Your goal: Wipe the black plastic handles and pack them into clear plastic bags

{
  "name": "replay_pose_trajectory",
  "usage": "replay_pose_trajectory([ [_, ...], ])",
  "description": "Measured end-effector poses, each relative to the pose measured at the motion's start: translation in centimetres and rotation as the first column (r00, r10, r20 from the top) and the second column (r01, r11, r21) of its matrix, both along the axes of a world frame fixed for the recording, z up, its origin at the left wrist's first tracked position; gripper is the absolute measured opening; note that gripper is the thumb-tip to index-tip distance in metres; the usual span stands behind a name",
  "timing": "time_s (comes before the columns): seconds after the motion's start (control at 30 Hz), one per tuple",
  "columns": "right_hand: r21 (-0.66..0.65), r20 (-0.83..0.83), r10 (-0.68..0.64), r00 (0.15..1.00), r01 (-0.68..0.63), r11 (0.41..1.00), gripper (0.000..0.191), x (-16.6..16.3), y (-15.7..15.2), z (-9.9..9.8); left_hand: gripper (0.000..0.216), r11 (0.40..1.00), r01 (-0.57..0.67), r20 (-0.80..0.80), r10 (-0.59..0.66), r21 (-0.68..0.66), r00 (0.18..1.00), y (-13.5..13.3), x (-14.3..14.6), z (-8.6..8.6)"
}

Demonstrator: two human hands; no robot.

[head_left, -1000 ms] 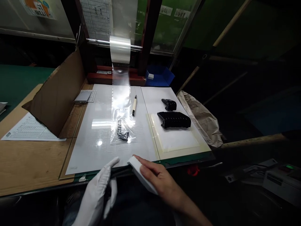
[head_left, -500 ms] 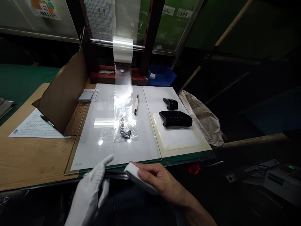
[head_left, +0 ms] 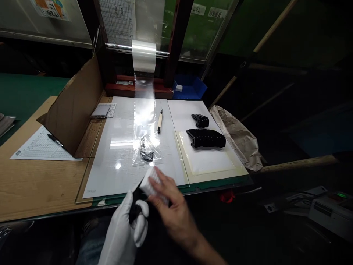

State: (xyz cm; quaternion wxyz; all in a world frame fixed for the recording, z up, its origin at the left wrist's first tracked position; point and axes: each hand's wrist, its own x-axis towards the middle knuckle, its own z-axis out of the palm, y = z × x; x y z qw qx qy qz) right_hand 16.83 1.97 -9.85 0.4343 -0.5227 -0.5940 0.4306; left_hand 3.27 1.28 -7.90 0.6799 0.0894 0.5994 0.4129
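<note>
My gloved left hand (head_left: pixel 124 232) grips a slim black part (head_left: pixel 135 208), most of it hidden by the fingers and the white block. My bare right hand (head_left: pixel 173 209) is shut on a white foam block (head_left: pixel 152 184), pressing it against that part. Both hands are at the front edge of the white board (head_left: pixel 116 173). Beyond them lies a clear plastic bag (head_left: pixel 146 151) holding a small black spring-like part (head_left: pixel 146 152). A black ribbed part (head_left: pixel 206 138) and a smaller black part (head_left: pixel 200 120) rest on a white pad (head_left: pixel 205 162).
A roll of clear film (head_left: pixel 143 57) hangs on a metal bar behind the board, its strip running down to the bag. A slim cream pen-shaped tool (head_left: pixel 159 122) lies nearby. A cardboard flap (head_left: pixel 73 110), paper form (head_left: pixel 45 147), brown paper bag (head_left: pixel 237 138) and blue bin (head_left: pixel 189 88) surround the board.
Both hands have risen and moved closer together. The white block now sits over the black part, which is turned more upright in my left hand.
</note>
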Motion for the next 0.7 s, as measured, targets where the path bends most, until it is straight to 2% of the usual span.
replay_pose_trajectory([
  [0.07, 0.121, 0.124, 0.024, 0.992, -0.04, 0.992, 0.044, 1.2, 0.8, 0.2, 0.047, 0.996, 0.091, 0.042, -0.091, 0.006, 0.995, -0.2, -0.4, -0.7],
  [0.13, 0.265, 0.301, 0.1, 0.948, -0.184, 0.947, 0.045, 2.3, 1.5, 0.4, 0.033, 0.991, 0.133, 0.06, -0.134, 0.018, 0.989, -0.2, -0.6, -1.3],
  [0.2, 0.311, 0.43, 0.113, 0.896, -0.265, 0.913, 0.044, 2.9, 2.0, 0.4, 0.024, 0.99, 0.139, 0.067, -0.141, 0.03, 0.988, -0.2, -0.5, -1.8],
  [0.3, 0.302, 0.52, 0.031, 0.853, -0.218, 0.928, 0.045, 3.0, 2.3, 0.1, 0.025, 0.987, 0.159, 0.097, -0.161, 0.028, 0.982, -0.3, -0.1, -2.4],
  [0.37, 0.31, 0.558, 0.078, 0.826, -0.294, 0.904, 0.045, 2.9, 2.4, -0.2, 0.024, 0.984, 0.18, 0.119, -0.18, 0.017, 0.976, -0.4, 0.1, -2.7],
  [0.43, 0.288, 0.538, 0.119, 0.835, -0.315, 0.904, 0.043, 2.9, 2.5, -0.2, 0.025, 0.981, 0.191, 0.135, -0.19, 0.006, 0.972, -0.4, 0.1, -2.9],
  [0.53, 0.237, 0.495, 0.059, 0.867, -0.199, 0.951, 0.045, 3.0, 2.5, 0.0, 0.031, 0.979, 0.203, 0.155, -0.201, 0.005, 0.967, -0.3, 0.1, -3.1],
  [0.63, 0.241, 0.499, 0.139, 0.856, -0.291, 0.926, 0.046, 3.1, 2.5, 0.4, 0.033, 0.974, 0.224, 0.17, -0.224, 0.016, 0.96, -0.2, -0.1, -3.1],
  [0.7, 0.184, 0.474, 0.148, 0.868, -0.261, 0.948, 0.045, 3.2, 2.5, 0.6, 0.037, 0.967, 0.253, 0.18, -0.251, 0.015, 0.951, -0.4, -0.5, -2.9],
])
